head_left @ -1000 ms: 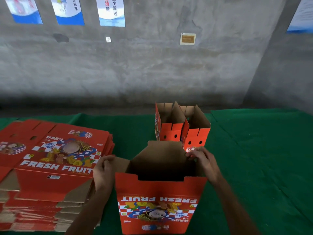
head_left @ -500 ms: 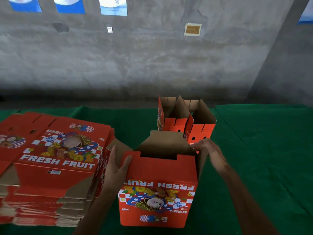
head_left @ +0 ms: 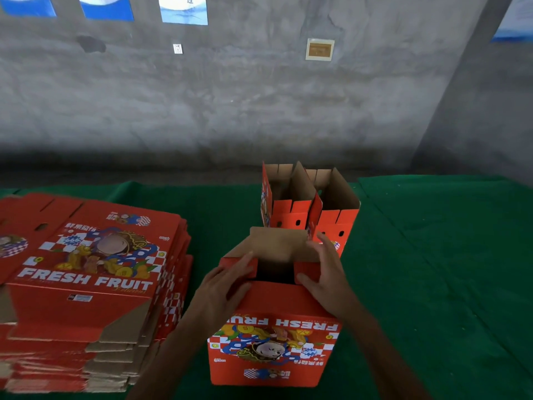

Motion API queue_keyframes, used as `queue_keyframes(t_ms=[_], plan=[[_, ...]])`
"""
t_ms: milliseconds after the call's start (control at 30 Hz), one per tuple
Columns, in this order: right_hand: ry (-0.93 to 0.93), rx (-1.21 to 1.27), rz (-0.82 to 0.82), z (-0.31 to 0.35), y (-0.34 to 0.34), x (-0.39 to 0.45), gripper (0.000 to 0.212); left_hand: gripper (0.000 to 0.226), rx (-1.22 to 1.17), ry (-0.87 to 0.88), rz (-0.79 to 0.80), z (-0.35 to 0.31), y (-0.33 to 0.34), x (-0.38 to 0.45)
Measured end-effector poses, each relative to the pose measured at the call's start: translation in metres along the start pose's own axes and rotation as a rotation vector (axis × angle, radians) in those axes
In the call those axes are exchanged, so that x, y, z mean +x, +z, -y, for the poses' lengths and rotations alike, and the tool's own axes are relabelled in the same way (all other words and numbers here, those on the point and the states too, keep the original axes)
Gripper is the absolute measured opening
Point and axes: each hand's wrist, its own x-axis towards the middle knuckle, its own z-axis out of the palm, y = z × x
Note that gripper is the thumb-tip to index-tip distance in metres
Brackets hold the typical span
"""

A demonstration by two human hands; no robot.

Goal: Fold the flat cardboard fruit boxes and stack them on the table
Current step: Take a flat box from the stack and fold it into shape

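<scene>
Near the front edge of the table (head_left: pixel 432 255), toward its middle, the left hand (head_left: pixel 219 290) and the right hand (head_left: pixel 326 272) work the top of an upright red cardboard box (head_left: pixel 271 336). The left hand's fingers lie fairly straight over the small red flap at the box's left top corner, pressing it inward; the right hand, fingers spread and lightly bent, rests on the matching red flap at the right top corner with its thumb along the front flap. Neither hand curls round anything. Between them a dark square gap shows the box's inside, and the plain brown back flap stands up behind — raw corrugated board, matte and unprinted. The box's glossy front panel carries an upside-down "FRESH FRUIT" print with a cartoon figure and a red-and-white checker pattern.

Just behind the box, nearer the back edge, stand two folded boxes (head_left: pixel 308 206) side by side, touching, tops open, brown inside and red outside, with small oval holes punched in their near walls.

At the left edge lies a thick stack of flat boxes (head_left: pixel 86 284) — the same red print face up, corrugated edges layered brown and red.

A green felt-like cloth with soft creases covers the table.
</scene>
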Motion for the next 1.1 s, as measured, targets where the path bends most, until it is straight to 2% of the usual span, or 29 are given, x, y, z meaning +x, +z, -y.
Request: queue_keyframes(t_ms=[67,100,167,200,233,333,400,433,500,633,767,867,933,1000,1100], plan=[[0.071,0.163,0.024,0.005,-0.001,0.000,0.087,0.048,-0.056,-0.096,0.016,0.004,0.002,-0.002],[0.091,0.190,0.036,0.008,-0.001,-0.001,0.082,0.041,-0.124,-0.163,0.006,0.005,0.002,-0.002],[0.150,0.308,-0.004,0.010,0.000,-0.004,0.053,0.029,-0.239,-0.270,-0.049,0.005,0.002,-0.002],[0.189,0.409,-0.049,0.011,0.001,-0.005,0.048,0.025,-0.239,-0.269,-0.099,0.006,0.003,-0.001],[0.202,0.449,-0.085,0.008,0.002,-0.005,0.051,0.021,-0.207,-0.253,-0.142,0.008,0.004,-0.001],[0.123,0.205,-0.033,0.005,0.005,-0.003,0.046,0.016,-0.172,-0.234,-0.208,0.012,0.009,0.000],[0.055,-0.064,0.090,0.000,0.009,0.002,0.041,0.028,-0.163,-0.242,-0.206,0.012,0.009,0.000],[0.043,-0.171,0.161,-0.001,0.009,0.004,0.050,0.039,-0.134,-0.247,-0.186,0.012,0.009,-0.001],[0.056,-0.301,0.234,-0.002,0.011,0.007,0.066,0.054,-0.069,-0.247,-0.110,0.012,0.009,0.000],[0.080,-0.618,0.249,0.003,0.023,0.009,0.076,0.058,0.003,-0.345,0.110,0.007,0.005,0.005],[0.120,-0.692,0.224,0.007,0.026,0.013,0.083,0.052,0.063,-0.371,0.199,0.008,0.003,0.008],[0.320,-0.660,0.197,0.003,0.018,0.006,0.104,0.052,0.094,-0.370,0.267,0.006,0.003,0.012],[0.395,-0.685,0.223,0.008,0.017,0.006,0.108,0.057,0.102,-0.335,0.297,0.004,0.002,0.013],[0.410,-0.775,0.243,0.017,0.022,0.008,0.108,0.066,0.135,-0.279,0.331,0.006,-0.001,0.011],[0.438,-0.768,0.248,0.022,0.024,0.008,0.112,0.075,0.246,-0.206,0.405,0.004,-0.006,0.008]])
